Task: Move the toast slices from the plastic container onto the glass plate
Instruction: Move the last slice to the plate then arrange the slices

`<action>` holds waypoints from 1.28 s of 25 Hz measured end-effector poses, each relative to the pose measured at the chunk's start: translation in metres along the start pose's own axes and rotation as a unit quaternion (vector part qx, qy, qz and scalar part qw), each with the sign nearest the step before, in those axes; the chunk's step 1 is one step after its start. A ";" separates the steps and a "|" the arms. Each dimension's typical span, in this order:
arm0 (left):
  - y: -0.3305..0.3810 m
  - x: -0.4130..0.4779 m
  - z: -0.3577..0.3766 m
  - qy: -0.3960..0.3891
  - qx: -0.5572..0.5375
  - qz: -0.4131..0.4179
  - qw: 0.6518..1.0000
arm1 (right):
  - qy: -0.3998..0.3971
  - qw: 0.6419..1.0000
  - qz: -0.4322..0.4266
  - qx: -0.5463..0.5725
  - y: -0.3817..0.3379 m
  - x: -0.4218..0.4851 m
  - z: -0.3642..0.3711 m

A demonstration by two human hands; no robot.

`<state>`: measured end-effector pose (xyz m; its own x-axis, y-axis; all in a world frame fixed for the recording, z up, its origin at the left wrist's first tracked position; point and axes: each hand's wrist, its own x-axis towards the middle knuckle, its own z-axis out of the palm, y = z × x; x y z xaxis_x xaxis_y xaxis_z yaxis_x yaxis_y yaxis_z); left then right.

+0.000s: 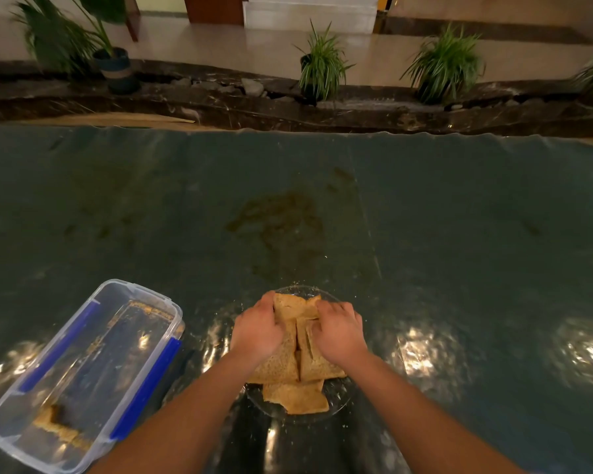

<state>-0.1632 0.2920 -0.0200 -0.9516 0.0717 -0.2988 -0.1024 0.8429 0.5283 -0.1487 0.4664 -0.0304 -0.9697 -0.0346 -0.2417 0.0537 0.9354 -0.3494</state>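
The toast slices [290, 354] are piled on the glass plate [339, 398], which sits near the front edge of the table [425, 217], in the middle. Both hands are laid on top of the pile. The left hand [255, 328] is curled over the left side of the pile, and the right hand [339, 331] is curled over the right side. The fingers of both hands are bent down onto the bread at the far end, so the slices are being pressed or held from two sides. It looks as if this is done to keep the pile together and stop pieces sliding off the plate — the plate is small and the bread hangs close to its rim.

One slice is left sticking out at the near side of the plate, under the others.

The plastic container [83, 371] is set to the left of the plate, a little apart from it, with its lid off. Only crumbs and a small broken bit of toast can be seen in its near end. So the job seems to be almost done — the bread is being tidied now. Crumbs are scattered on the table around the plate.

Potted plants [322, 63] are lined up on the far side, beyond the table.
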 end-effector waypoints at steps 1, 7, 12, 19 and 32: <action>0.000 0.000 0.000 0.000 -0.001 0.002 1.000 | 0.000 1.000 0.000 0.003 0.000 0.000 -0.001; -0.011 0.000 -0.007 0.028 -0.056 -0.003 0.998 | 0.021 0.999 0.002 0.036 0.011 -0.008 -0.006; -0.046 -0.028 -0.021 -0.080 0.051 0.090 0.991 | -0.002 0.996 -0.078 0.032 0.040 -0.032 -0.008; -0.061 -0.034 -0.012 -0.105 0.199 0.180 0.957 | -0.042 0.993 -0.108 -0.025 0.044 -0.055 0.000; -0.053 -0.043 -0.009 -0.110 0.049 0.153 0.981 | -0.011 0.998 -0.042 -0.039 0.035 -0.074 0.008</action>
<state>-0.1196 0.2391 -0.0284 -0.8464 0.4340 -0.3086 0.2168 0.8102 0.5446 -0.0735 0.4986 -0.0316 -0.9646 -0.1206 -0.2344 -0.0469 0.9536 -0.2974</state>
